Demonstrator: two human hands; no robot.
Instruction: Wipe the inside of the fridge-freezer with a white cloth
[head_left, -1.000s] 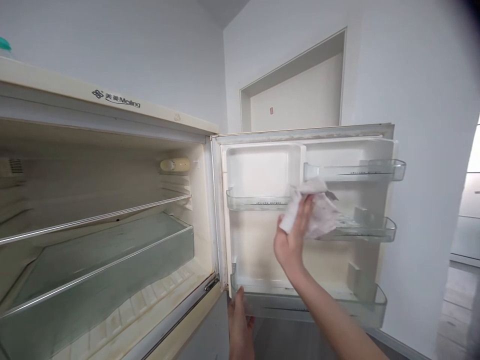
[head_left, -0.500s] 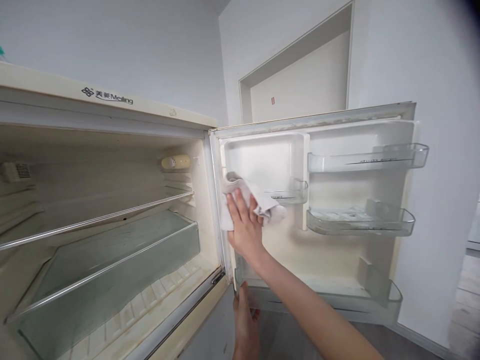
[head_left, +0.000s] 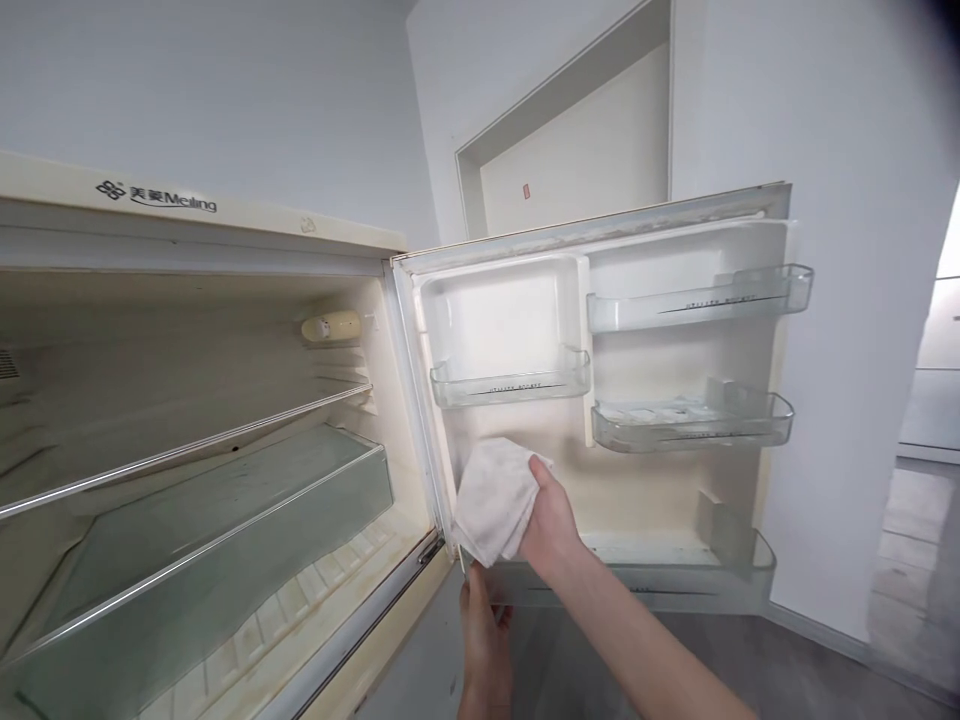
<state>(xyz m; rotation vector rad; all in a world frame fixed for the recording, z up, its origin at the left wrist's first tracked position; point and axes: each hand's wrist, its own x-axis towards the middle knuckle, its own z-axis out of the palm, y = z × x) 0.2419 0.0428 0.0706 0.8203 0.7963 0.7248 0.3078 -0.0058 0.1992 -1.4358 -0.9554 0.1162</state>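
A folded white cloth [head_left: 495, 500] is in my right hand [head_left: 553, 520], thumb on top and the other fingers hidden behind it. The cloth hangs before the lower left of the open refrigerator door [head_left: 645, 490], below the small left door bin [head_left: 510, 390]. My left hand [head_left: 486, 635] is lower down, its fingers curled round the left end of the bottom door bin [head_left: 675, 588]. That end is partly covered by the cloth and hand.
The refrigerator compartment [head_left: 150, 350] lies open on the left, with a glass shelf [head_left: 187, 440] and a greenish clear drawer [head_left: 225, 560]. On the right of the door are an upper bin [head_left: 697, 308] and a middle bin [head_left: 690, 430]. A wall niche [head_left: 577, 140] is behind.
My right hand and the cloth have come down from the left door bin to just above my left hand. The cloth has turned to hang in front of my fingers. The view has shifted slightly right.
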